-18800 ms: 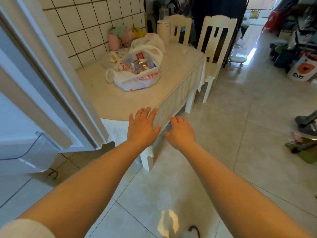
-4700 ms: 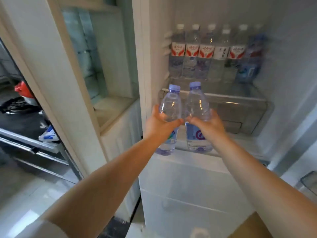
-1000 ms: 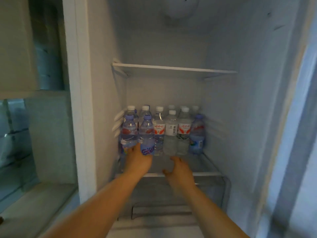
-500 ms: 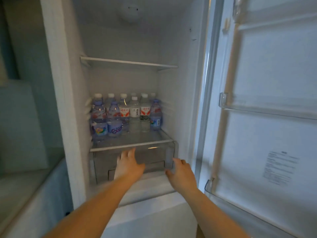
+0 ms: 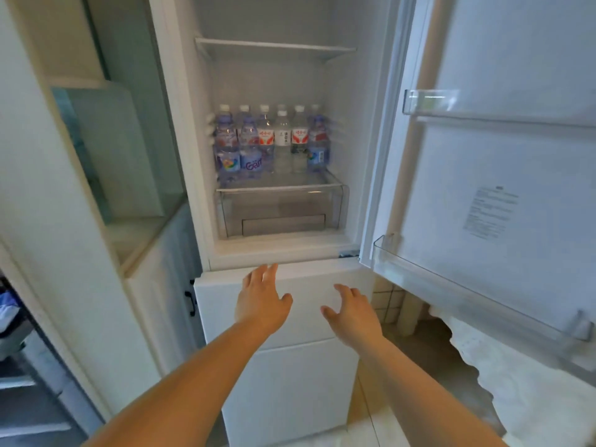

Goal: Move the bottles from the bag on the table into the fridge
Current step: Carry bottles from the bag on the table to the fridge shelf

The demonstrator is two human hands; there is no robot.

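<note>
Fridge [image 5: 206, 130] upper compartment stands with its door [image 5: 503, 175] swung wide to the right. Door carries two clear bins: an upper door bin [image 5: 429, 103] and a lower door bin [image 5: 451, 285], contents not discernible. Inside, an upper shelf [image 5: 274, 46] is bare on its visible edge. The lower shelf [image 5: 277, 187] bears the bottles [image 5: 271, 143], upright, packed in rows from the left wall across to the right. Front left pair has blue caps and coloured labels; those in the middle have white caps, some with red-and-white labels; a blue-labelled one sits at the right end. Beneath that shelf sits a clear crisper drawer [image 5: 280, 211], closed. Below the compartment, a white lower door [image 5: 290, 366] is closed. To the left, a white cabinet [image 5: 106, 156] with a glass panel adjoins the fridge. At lower right, a white lace-edged cloth [image 5: 522, 382] lies under the open door.

Nothing stands between the hands and the shelf.

Left hand [image 5: 261, 301] and right hand [image 5: 353, 312] are both extended forward, palms down, in front of the lower door, well below the bottles. Fingers on each are spread and relaxed; both released, grasping nothing
</note>
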